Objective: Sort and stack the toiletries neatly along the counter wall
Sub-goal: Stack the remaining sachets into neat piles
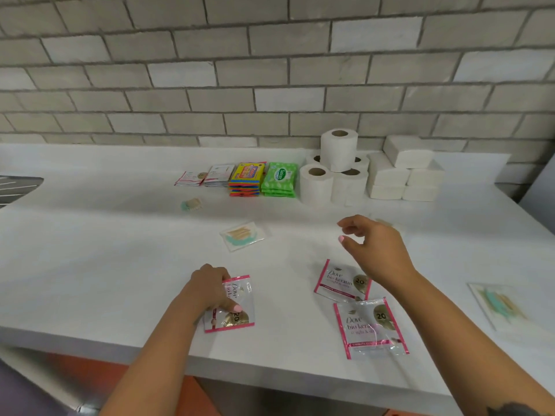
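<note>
My left hand [210,288] grips a pink-edged Dove sachet [238,310] lying on the white counter [90,250], thumb on top of it. My right hand [372,247] hovers above the counter with loosely curled fingers, holding nothing. Two more Dove sachets lie below it: one [339,282] partly under my wrist, another [371,328] nearer the front edge. Along the brick wall stand sorted stacks: sachets [190,178], white packets [219,175], yellow packs [247,178], green wipes [279,180], toilet rolls [336,166] and folded tissue packs [405,172].
Clear packets of toothpicks lie loose: one [241,235] mid-counter, a small one [191,204] farther back, one [501,304] at the right. A dark object [18,187] juts in at the left edge. The counter's front edge runs below my forearms.
</note>
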A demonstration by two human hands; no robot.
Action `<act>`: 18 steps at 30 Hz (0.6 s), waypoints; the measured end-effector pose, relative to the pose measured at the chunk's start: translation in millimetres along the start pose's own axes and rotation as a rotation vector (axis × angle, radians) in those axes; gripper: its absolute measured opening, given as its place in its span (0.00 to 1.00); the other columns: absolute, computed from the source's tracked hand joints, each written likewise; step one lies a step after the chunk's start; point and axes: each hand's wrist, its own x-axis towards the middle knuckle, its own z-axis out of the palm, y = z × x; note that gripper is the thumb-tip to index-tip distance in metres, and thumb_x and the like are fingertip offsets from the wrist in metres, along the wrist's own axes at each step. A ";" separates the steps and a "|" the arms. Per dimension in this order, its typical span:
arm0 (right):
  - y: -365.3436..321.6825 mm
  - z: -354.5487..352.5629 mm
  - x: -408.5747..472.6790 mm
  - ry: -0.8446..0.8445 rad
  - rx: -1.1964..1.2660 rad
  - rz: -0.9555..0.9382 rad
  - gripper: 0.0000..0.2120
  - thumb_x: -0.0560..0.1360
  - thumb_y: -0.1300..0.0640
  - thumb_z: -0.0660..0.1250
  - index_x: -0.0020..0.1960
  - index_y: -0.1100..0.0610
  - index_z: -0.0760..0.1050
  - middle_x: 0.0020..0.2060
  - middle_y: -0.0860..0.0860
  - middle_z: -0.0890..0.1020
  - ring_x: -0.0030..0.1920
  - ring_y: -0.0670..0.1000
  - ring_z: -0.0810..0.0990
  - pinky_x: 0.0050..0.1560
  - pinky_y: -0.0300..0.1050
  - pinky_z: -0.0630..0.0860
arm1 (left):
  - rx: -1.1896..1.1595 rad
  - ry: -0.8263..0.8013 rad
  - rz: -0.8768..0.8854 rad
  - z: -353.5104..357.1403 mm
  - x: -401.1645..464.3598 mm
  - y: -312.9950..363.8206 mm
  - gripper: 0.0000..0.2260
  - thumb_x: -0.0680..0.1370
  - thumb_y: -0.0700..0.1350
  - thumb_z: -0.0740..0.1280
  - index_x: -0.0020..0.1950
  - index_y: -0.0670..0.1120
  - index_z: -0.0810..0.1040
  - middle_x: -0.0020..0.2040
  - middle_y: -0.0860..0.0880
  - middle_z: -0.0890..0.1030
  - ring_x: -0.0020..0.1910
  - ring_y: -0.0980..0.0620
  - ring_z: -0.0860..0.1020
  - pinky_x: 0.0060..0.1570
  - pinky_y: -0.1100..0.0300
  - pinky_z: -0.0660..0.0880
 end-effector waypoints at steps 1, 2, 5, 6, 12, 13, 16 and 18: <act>5.2 0.4 0.9 -0.009 0.005 0.020 0.12 0.74 0.53 0.68 0.57 0.47 0.76 0.49 0.43 0.82 0.48 0.47 0.78 0.58 0.49 0.72 | -0.017 0.017 0.009 -0.4 -0.2 0.8 0.24 0.59 0.56 0.80 0.46 0.50 0.73 0.47 0.48 0.74 0.50 0.47 0.76 0.47 0.58 0.72; 10.8 1.3 1.9 -0.027 0.001 0.046 0.12 0.74 0.54 0.69 0.57 0.47 0.76 0.50 0.44 0.82 0.47 0.47 0.78 0.55 0.46 0.74 | -0.045 0.037 0.017 -1.4 -0.7 1.5 0.22 0.60 0.56 0.79 0.44 0.50 0.72 0.46 0.48 0.75 0.48 0.48 0.76 0.44 0.59 0.71; 30.7 8.1 7.3 -0.160 -0.107 0.149 0.16 0.72 0.56 0.71 0.59 0.49 0.75 0.55 0.48 0.80 0.50 0.48 0.77 0.51 0.42 0.73 | -0.183 0.119 0.056 -5.8 -5.4 6.4 0.14 0.67 0.53 0.76 0.39 0.51 0.72 0.40 0.51 0.77 0.42 0.51 0.76 0.39 0.61 0.69; 37.5 12.1 9.3 -0.220 -0.161 0.194 0.19 0.71 0.55 0.72 0.60 0.50 0.75 0.57 0.49 0.79 0.53 0.50 0.77 0.52 0.43 0.73 | -0.242 0.148 0.073 -7.7 -7.3 8.4 0.12 0.68 0.52 0.75 0.38 0.52 0.72 0.39 0.53 0.78 0.40 0.53 0.76 0.37 0.62 0.68; 62.7 40.5 12.8 -0.416 -0.351 0.369 0.33 0.64 0.41 0.75 0.62 0.55 0.68 0.56 0.54 0.73 0.58 0.55 0.71 0.56 0.47 0.72 | -0.498 0.216 0.135 -15.5 -10.2 20.9 0.05 0.73 0.49 0.71 0.42 0.50 0.79 0.37 0.51 0.80 0.38 0.52 0.76 0.35 0.62 0.68; 64.0 43.6 13.6 -0.407 -0.361 0.378 0.34 0.63 0.41 0.76 0.62 0.55 0.67 0.57 0.54 0.71 0.59 0.56 0.70 0.57 0.48 0.72 | -0.547 0.210 0.130 -15.6 -9.2 21.9 0.05 0.73 0.49 0.71 0.44 0.48 0.80 0.39 0.50 0.81 0.39 0.50 0.78 0.37 0.59 0.71; 66.2 50.6 18.6 -0.405 -0.377 0.395 0.35 0.62 0.41 0.76 0.61 0.55 0.67 0.56 0.54 0.73 0.59 0.56 0.70 0.58 0.49 0.72 | -0.665 0.184 0.104 -15.7 -7.0 23.9 0.08 0.70 0.51 0.72 0.44 0.49 0.81 0.43 0.46 0.84 0.45 0.44 0.82 0.49 0.49 0.77; 66.4 51.6 23.2 -0.420 -0.360 0.411 0.35 0.62 0.41 0.76 0.61 0.55 0.67 0.55 0.53 0.75 0.59 0.55 0.70 0.57 0.49 0.72 | -0.721 0.174 0.096 -16.4 -6.6 25.3 0.11 0.66 0.53 0.70 0.44 0.49 0.81 0.43 0.46 0.85 0.46 0.44 0.82 0.52 0.47 0.77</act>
